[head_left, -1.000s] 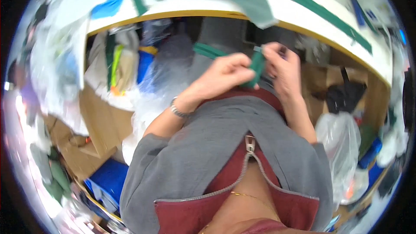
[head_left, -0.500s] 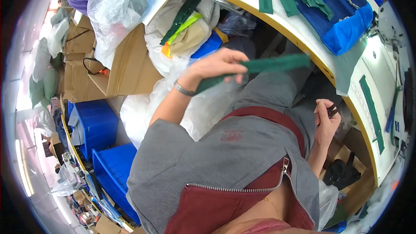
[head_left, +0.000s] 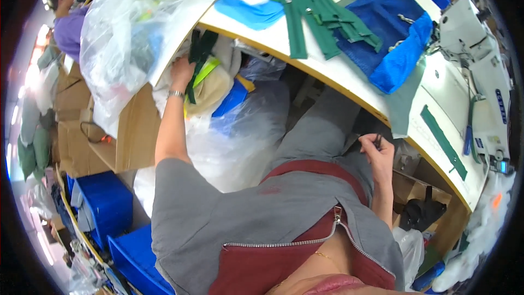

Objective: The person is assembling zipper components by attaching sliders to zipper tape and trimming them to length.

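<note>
At the far left of the table, my left hand (head_left: 182, 72), with a metal watch band at its wrist, reaches down to a pile of cloth in a white bag (head_left: 165, 84). Its fingers close on a dark green fabric strip (head_left: 192, 79), partly hidden against other green cloth. Beside it lie a yellow-green strip (head_left: 206, 71) and beige cloth (head_left: 214, 88). My right hand (head_left: 377, 153) is raised near the table's front edge, fingers closed round a small dark tool (head_left: 377, 141) that looks like thread snips.
On the white table (head_left: 404, 110) lie green zip strips (head_left: 297, 19), a blue mesh piece (head_left: 376, 13) and a single green strip (head_left: 443, 141). A sewing machine (head_left: 464, 33) stands at right. Cardboard boxes (head_left: 136, 131), blue bins (head_left: 106, 202) and a person in purple (head_left: 68, 35) are at left.
My left hand has swung left and forward with the green strip, from over my lap to the cloth pile. My right hand stays near the table edge with the dark tool. The view has shifted.
</note>
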A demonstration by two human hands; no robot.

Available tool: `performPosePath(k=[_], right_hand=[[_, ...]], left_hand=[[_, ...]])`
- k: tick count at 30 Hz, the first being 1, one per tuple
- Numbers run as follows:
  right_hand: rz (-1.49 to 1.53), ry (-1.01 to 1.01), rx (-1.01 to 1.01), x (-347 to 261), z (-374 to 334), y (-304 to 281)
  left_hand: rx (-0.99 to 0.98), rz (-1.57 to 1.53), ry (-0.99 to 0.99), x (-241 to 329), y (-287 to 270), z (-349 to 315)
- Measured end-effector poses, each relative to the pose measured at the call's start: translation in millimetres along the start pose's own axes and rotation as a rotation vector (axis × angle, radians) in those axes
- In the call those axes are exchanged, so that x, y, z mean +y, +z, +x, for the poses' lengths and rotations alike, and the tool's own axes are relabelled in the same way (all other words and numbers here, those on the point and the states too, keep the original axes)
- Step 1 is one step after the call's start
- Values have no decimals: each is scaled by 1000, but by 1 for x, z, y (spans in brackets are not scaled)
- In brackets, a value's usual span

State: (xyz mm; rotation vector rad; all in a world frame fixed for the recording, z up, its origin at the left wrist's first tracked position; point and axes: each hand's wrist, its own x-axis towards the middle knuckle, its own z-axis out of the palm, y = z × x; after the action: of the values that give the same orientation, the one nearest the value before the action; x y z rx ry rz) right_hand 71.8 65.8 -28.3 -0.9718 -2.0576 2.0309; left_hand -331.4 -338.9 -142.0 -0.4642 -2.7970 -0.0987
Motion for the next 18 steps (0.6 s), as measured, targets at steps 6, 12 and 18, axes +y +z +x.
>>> performPosePath(k=[6, 12, 18], right_hand=[[-374, -344, -14, -35, 9, 6], [-651, -866, 59, -95, 51, 31], [-1036, -1117, 189, -103, 102, 63]], left_hand=[[-32, -579, 60, 139, -70, -9], [-213, -968, 195, 237, -126, -53], [-445, -1226, 148, 274, -138, -85]])
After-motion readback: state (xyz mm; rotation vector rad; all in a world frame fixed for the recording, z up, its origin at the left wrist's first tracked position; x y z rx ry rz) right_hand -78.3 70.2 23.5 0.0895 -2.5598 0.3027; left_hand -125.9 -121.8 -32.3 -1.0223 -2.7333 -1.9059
